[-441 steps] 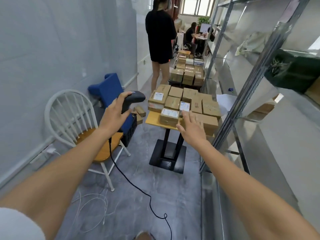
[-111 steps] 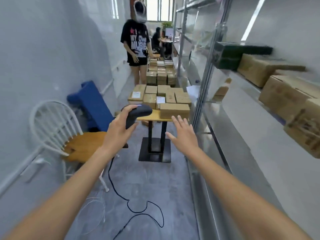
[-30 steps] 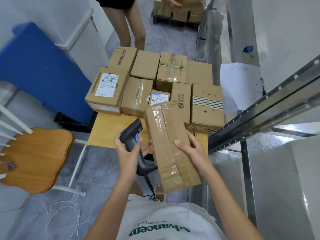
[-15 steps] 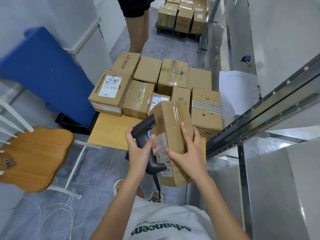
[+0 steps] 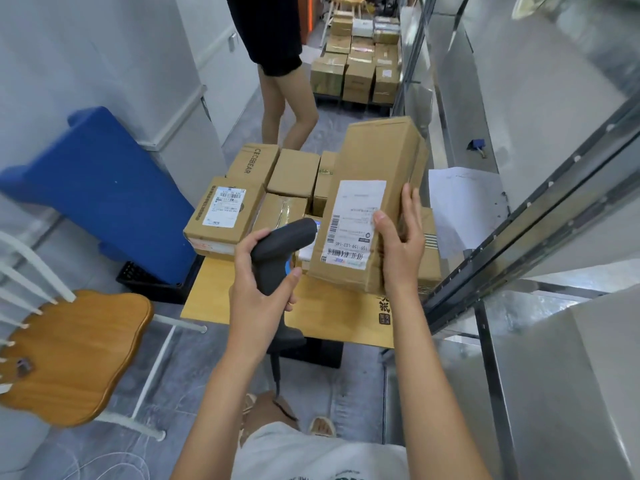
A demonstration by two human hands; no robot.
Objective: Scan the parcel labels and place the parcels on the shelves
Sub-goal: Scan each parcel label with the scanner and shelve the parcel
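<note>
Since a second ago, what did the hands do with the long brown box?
The right hand turned the long brown cardboard parcel over and lifted it, so its white shipping label now faces up; before, only taped cardboard showed. The left hand keeps gripping the black handheld scanner, now aimed at the label. The cardboard boxes on the small wooden table stayed put.

A wooden-seated chair (image 5: 65, 351) with white spindles fills the lower left of the frame. Above it, a blue cushion (image 5: 100, 192) leans over a black crate (image 5: 152, 282). At top centre a bystander (image 5: 280, 64) in black stands on the grey floor (image 5: 194, 393).
</note>
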